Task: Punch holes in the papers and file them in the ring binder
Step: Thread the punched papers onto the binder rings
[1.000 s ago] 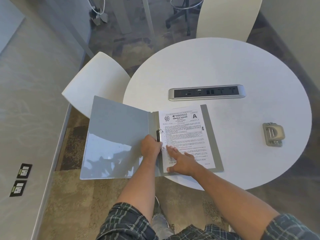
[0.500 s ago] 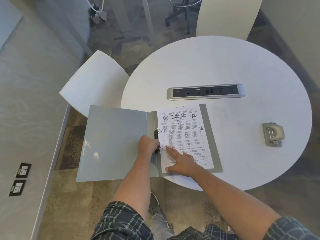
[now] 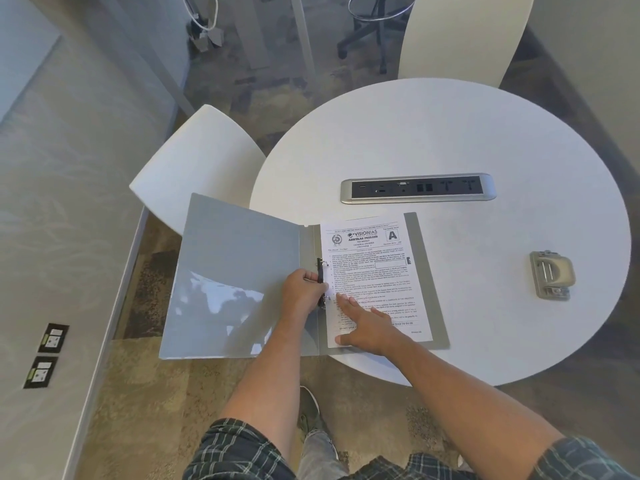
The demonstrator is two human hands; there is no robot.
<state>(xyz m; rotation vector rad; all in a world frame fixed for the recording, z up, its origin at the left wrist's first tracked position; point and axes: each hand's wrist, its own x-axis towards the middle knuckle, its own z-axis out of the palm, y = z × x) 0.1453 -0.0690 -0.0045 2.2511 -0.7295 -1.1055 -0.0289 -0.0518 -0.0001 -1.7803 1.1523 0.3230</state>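
Head view: our left hand [image 3: 303, 289] curls around the black ring mechanism [image 3: 321, 282] on the binder's spine, its fingertips hidden behind the metal — we cannot tell if the rings are open or closed. Our right hand [image 3: 367, 327] lies flat, fingers spread, pressing the printed papers [image 3: 374, 268] just beside the rings. The grey ring binder [image 3: 235, 271] lies open, its left cover overhanging the round white table [image 3: 485, 133]. The hole punch [image 3: 550, 275] sits well apart to the right.
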